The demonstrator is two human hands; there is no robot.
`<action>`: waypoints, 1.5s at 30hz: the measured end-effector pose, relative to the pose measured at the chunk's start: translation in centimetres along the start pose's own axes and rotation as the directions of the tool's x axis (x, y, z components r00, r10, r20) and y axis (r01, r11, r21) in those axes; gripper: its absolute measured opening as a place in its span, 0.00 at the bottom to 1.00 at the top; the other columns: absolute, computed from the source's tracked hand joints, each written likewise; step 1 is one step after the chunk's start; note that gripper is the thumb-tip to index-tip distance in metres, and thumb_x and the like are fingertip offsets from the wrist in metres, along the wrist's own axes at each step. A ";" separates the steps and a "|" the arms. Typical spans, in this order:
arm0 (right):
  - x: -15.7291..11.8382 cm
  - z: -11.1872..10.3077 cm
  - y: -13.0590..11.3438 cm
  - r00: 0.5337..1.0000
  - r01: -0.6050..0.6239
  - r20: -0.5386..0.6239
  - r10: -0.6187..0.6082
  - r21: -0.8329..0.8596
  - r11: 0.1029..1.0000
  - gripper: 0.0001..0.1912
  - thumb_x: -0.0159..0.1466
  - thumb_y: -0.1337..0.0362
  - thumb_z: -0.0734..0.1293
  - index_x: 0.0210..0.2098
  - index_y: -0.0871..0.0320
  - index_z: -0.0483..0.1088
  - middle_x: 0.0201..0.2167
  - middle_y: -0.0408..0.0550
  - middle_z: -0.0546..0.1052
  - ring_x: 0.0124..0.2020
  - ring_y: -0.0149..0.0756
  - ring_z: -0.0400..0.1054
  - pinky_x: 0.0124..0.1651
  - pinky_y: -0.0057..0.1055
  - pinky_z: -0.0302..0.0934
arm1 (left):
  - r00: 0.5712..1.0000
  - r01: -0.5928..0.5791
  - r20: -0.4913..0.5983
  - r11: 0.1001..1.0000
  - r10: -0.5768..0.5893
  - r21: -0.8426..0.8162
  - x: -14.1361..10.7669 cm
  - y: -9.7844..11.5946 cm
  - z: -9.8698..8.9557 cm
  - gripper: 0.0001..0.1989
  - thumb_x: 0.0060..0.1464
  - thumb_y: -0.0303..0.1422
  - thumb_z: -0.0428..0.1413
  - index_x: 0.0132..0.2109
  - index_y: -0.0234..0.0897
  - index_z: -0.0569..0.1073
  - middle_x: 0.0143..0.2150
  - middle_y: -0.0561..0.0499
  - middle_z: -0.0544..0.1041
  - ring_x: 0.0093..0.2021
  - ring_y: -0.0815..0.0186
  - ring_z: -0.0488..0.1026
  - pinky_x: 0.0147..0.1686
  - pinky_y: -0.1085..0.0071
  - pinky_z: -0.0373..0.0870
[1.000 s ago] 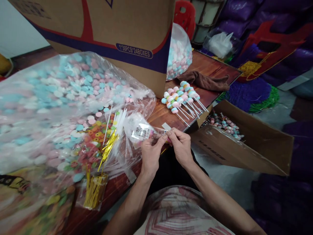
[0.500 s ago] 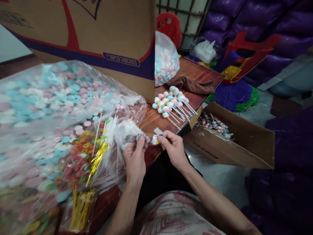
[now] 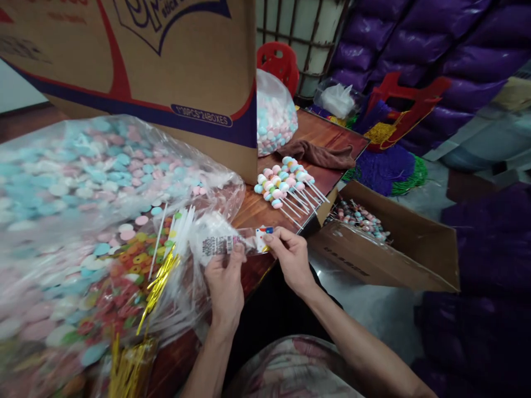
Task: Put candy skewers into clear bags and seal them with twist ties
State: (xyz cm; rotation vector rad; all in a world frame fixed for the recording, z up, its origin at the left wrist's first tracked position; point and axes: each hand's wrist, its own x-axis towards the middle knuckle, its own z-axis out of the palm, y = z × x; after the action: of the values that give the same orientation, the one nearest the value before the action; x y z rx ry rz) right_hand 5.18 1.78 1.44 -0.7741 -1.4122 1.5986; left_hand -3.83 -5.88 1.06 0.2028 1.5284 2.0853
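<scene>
Got left hand (image 3: 226, 287) and right hand (image 3: 292, 260) slightly apart, both clamped on a slim clear plastic wrapper (image 3: 261, 239) with a barcode patch and a white end printed blue and yellow. Holding it at the near edge of the reddish-brown wooden tabletop (image 3: 323, 127): gripping the barcode end with the left, pinching the printed end with the right. Can't say for sure, given blur, whether to call the barcode end one layer or several.

See a row of pastel candy lollipops on white sticks (image 3: 284, 179) between wrapper and far right corner, sticks angled toward the near edge. Find a crumpled brown cloth (image 3: 319, 153) closer to that corner. To the left, see a big clear plastic bag of pastel candy discs (image 3: 103, 166), loose orange and red ring candies (image 3: 136, 249), white straight sticks (image 3: 182, 226) and shiny gold twist ties (image 3: 160, 282). Off the right edge, lower down, see an open brown cardboard box (image 3: 418, 243) containing more lollipops.
</scene>
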 end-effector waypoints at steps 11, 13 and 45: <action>-0.5 -0.2 0.0 0.995 -0.017 0.096 0.015 0.022 1.000 0.13 0.63 0.58 0.73 0.27 0.58 0.70 0.24 0.39 0.68 0.26 0.30 0.57 0.33 0.27 0.56 | 0.993 0.095 0.075 0.994 -0.090 -0.062 -0.7 -0.3 0.2 0.10 0.42 0.34 0.71 0.32 0.35 0.81 0.30 0.52 0.79 0.31 0.72 0.73 0.36 0.76 0.71; -0.5 -0.1 0.0 0.992 -0.041 0.121 0.035 0.047 0.998 0.11 0.62 0.57 0.74 0.31 0.58 0.73 0.28 0.41 0.71 0.28 0.32 0.61 0.35 0.28 0.59 | 0.995 0.080 0.061 0.996 -0.077 -0.047 -0.7 -0.4 0.2 0.10 0.43 0.35 0.71 0.31 0.35 0.80 0.29 0.53 0.78 0.30 0.72 0.71 0.34 0.76 0.70; -0.4 0.7 0.5 0.991 -0.065 0.119 0.056 0.080 0.995 0.18 0.62 0.55 0.74 0.22 0.58 0.69 0.21 0.39 0.64 0.24 0.29 0.53 0.28 0.28 0.51 | 0.998 -0.042 -0.033 0.997 0.045 0.071 -0.9 -0.5 -0.4 0.12 0.46 0.39 0.68 0.30 0.34 0.78 0.27 0.54 0.75 0.28 0.72 0.69 0.32 0.74 0.66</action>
State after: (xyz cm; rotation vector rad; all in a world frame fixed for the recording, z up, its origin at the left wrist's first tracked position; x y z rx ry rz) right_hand 4.72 1.08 1.05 -0.6901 -1.4052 1.7630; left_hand -3.03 -6.54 0.64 0.2288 1.6338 2.0801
